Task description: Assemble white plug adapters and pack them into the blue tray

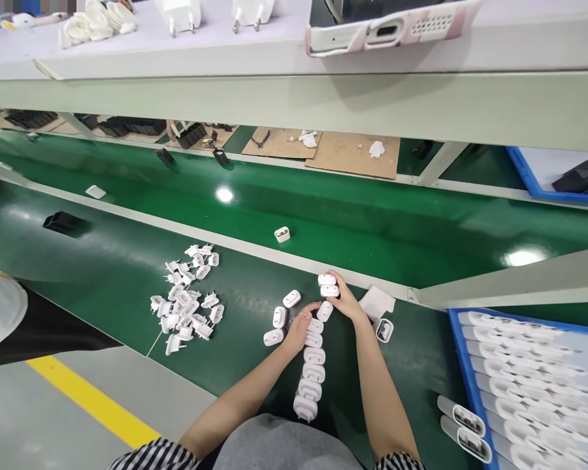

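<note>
White charger housings (314, 356) stand in a close row running from near my body away across the green bench. My left hand (298, 331) lies along the row's left side, its fingers curled at the far end against a tilted housing (325, 311). With finger and thumb, my right hand (344, 301) grips two housings (328, 285) side by side just beyond it. Three loose housings (279, 318) sit left of my left hand. Beside my right forearm are an open hollow housing (384, 330) and a white flat piece (377, 302).
A heap of white two-pin plug parts (186, 307) lies at left. At right, a blue-rimmed tray (463, 365) holds rows of white parts, with two hollow housings (463, 418) beside it. One housing (282, 234) sits on the green conveyor belt (225, 215). A shelf (274, 104) crosses above.
</note>
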A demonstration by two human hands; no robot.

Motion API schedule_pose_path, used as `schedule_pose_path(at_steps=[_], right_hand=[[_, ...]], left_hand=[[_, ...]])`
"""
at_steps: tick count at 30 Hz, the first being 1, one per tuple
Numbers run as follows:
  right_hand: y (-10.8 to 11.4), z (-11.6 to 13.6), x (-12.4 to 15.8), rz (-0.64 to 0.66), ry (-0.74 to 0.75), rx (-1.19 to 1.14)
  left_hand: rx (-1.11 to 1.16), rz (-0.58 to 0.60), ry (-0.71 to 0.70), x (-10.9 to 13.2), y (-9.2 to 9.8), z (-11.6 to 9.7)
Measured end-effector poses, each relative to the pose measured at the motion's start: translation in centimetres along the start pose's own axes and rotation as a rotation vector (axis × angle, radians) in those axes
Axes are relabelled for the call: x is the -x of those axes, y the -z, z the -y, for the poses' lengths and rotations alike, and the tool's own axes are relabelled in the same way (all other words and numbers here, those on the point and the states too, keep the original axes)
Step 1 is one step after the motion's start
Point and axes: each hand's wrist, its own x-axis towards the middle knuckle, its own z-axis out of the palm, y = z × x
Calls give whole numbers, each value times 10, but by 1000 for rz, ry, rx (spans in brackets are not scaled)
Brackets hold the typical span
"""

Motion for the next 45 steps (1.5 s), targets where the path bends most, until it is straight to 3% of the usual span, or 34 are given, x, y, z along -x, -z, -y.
schedule_pose_path(at_steps=[5,9,14,19,26,28,30,32,36,39,45], right_hand=[[-3,-11,-2,-12,77,-228],[-16,-14,2,-206,152,-303],[-34,-12,7,-425,179,-360],[-42,-8,11,-544,161,-398],[-43,-14,23,-688,103,-381],[-34,-14,15,-677,83,-379],[-23,-10,1,-555,65,-372],[-16,-5,-14,-393,44,-355],[-19,1,-25,-247,19,-353],[-31,0,-18,-279,-8,-399],[-44,1,-7,-367,-23,-413]], left_hand=[[119,-67,79,-2,-3,-1],[176,-101,190,-10,-5,-1],[-38,39,335,-25,-6,-11],[-231,38,287,-28,-10,-18],[-122,114,195,-28,-6,-23],[-112,69,79,-13,1,-28],[-157,-3,-71,17,11,-29],[-229,-17,-131,55,22,-24],[-379,173,99,117,39,3],[-485,300,220,122,34,23],[-641,490,190,92,12,30]])
